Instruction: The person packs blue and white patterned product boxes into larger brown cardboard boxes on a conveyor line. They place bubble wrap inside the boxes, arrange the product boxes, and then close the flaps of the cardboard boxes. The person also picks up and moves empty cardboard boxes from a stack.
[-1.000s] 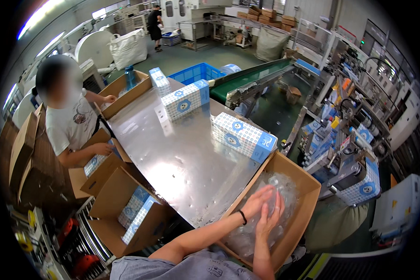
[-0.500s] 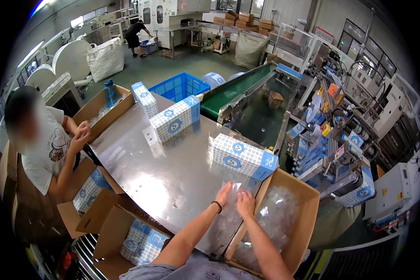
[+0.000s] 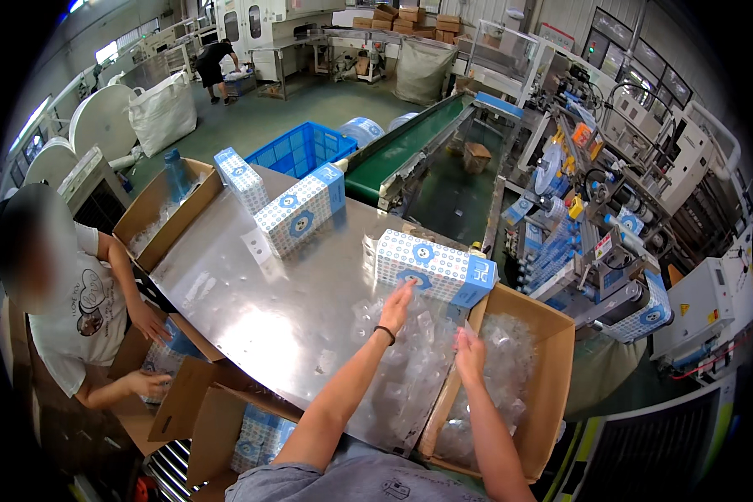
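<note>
My left hand [image 3: 396, 308], with a dark band at the wrist, is open with fingers stretched toward a long white-and-blue patterned package [image 3: 435, 261]. Whether its fingertips touch the package I cannot tell. Beneath and beside it, small clear plastic pieces [image 3: 410, 351] lie spread over the metal table [image 3: 226, 268]. My right hand [image 3: 470, 356] is closed in a pinch above the near edge of a cardboard box [image 3: 552, 393] filled with more clear plastic pieces [image 3: 504, 360]. What sits between those fingertips is too small to make out.
Two similar packages [image 3: 301, 209] [image 3: 241, 180] stand farther along the table. A co-worker [image 3: 84, 309] on the left reaches into an open carton [image 3: 197, 402]. Beyond lie a blue crate [image 3: 305, 151] and a green conveyor [image 3: 406, 151]; a machine [image 3: 594, 217] stands at the right.
My hands have parted: the left moved up toward the package, the right over the box. Clear pieces are now spread across the table. The co-worker's hands have lowered into a carton.
</note>
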The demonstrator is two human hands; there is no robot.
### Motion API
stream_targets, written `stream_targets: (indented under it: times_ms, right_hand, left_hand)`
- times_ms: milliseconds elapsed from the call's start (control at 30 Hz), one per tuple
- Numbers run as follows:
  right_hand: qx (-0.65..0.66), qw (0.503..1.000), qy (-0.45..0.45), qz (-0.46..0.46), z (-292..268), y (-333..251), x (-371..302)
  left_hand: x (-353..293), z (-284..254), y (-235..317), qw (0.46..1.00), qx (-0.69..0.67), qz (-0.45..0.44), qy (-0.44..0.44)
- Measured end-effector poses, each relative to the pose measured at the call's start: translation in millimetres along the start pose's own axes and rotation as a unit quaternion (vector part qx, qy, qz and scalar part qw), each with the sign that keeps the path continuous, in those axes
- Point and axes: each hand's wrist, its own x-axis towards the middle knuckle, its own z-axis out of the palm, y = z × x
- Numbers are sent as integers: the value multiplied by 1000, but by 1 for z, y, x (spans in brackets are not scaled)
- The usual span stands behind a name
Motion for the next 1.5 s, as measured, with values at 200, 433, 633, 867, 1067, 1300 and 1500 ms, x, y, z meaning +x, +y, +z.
stream_targets:
  times_ms: [200,433,633,867,1067,1300,1500]
  right_hand:
    - [302,926,-164,157,-5,-34,-41]
    - [411,826,-354,155,3,-82,-87]
    - [378,773,-504,75,47,-122,-148]
    - [368,703,-603,84,97,-169,-222]
    - [265,632,-724,76,159,-200,-275]
    - [53,658,-751,22,221,-216,-324]
    - [19,597,-802,-7,241,-215,-312]
  left_hand:
    - [-63,-47,75,823,-541,-168,-51]
    - [-180,-82,102,827,-545,-128,53]
    - [-265,-103,124,874,-415,-91,235]
    - [-353,-165,126,847,-386,-20,366]
    - [-430,-228,101,806,-298,8,512]
    - [-491,-273,32,803,-172,-76,566]
    - [-491,-278,2,746,-290,-83,594]
